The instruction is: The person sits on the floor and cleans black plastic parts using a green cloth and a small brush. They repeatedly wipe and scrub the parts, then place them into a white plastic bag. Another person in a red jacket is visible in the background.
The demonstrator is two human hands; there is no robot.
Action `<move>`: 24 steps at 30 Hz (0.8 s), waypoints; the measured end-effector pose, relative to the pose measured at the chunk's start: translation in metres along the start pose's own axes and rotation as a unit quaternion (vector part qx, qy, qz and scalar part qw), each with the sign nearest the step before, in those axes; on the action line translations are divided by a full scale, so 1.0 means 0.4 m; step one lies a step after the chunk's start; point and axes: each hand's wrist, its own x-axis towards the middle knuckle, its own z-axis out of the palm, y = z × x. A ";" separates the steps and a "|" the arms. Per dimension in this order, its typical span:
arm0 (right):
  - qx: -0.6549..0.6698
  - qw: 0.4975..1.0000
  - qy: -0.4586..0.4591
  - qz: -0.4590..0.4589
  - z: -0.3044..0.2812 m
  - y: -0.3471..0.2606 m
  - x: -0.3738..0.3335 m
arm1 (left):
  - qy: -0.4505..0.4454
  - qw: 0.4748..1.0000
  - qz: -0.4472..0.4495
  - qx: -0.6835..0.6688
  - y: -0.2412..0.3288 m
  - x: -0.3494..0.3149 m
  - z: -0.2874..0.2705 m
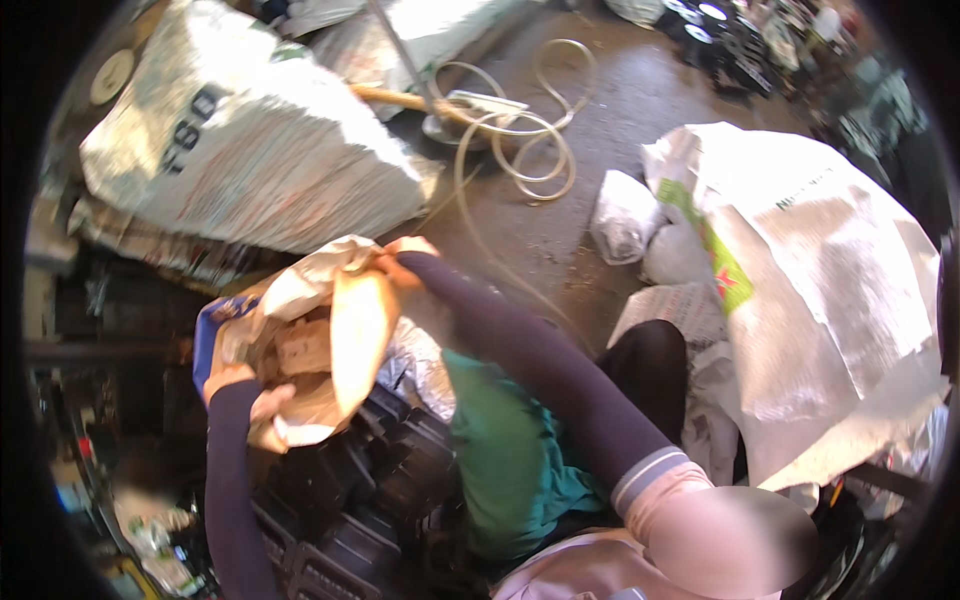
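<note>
A large brown paper bag [355,345] with a blue outer side is spread between my hands, its mouth facing up toward me. My left hand [245,393] is closed on the near left part of the rim, thumb on the inner side. At the far right of the rim my right hand [402,262] grips the folded paper, fingers partly hidden by the sleeve and the fold. Brown paper shows inside the bag; its bottom is shaded and hard to make out. Below the bag lie several black ribbed plastic parts [370,470].
A big white woven sack [270,140] lies at the far left, another [810,270] at the right. Coiled clear hose [545,160] and a wooden handle [385,97] rest on the dark floor [640,120]. Plastic-wrapped bundles [625,215] sit beside the right sack. Green cloth [505,450] covers my leg.
</note>
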 end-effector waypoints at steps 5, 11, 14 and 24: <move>0.029 0.999 -0.020 0.025 -0.027 0.007 -0.020 | 0.013 0.999 -0.018 0.041 -0.045 -0.024 -0.012; -0.059 0.993 0.023 -0.101 -0.066 0.100 -0.005 | 0.114 0.990 -0.086 0.010 -0.124 -0.056 0.023; -0.175 0.976 0.104 -0.073 -0.207 0.263 0.006 | 0.246 0.960 -0.078 -0.108 -0.186 -0.067 0.080; -0.352 0.850 0.143 0.365 -0.553 1.017 -0.189 | 0.301 0.882 -0.262 -0.252 -0.253 -0.113 0.125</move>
